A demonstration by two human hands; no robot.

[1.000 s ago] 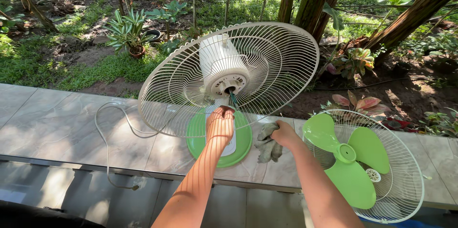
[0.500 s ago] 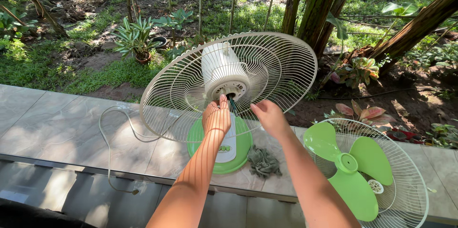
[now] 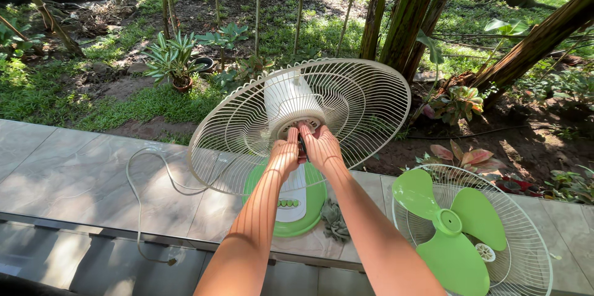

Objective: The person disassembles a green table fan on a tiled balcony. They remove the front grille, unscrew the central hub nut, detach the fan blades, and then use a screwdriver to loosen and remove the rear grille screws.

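Note:
A table fan with a white rear grille and a round green base stands on a tiled ledge. My left hand and my right hand meet at the hub in the middle of the grille, their fingers around the dark motor shaft. The white motor housing shows behind the grille. A grey rag lies on the ledge beside the base, below my right forearm.
At the right, the front grille lies flat with the green three-blade propeller on it. The white power cord loops over the ledge and hangs off its near edge. Grass, potted plants and tree trunks lie beyond.
My right hand let go of the rag and rose to the hub. My left hand also climbed from the fan's stem to the hub. The rag now lies on the ledge.

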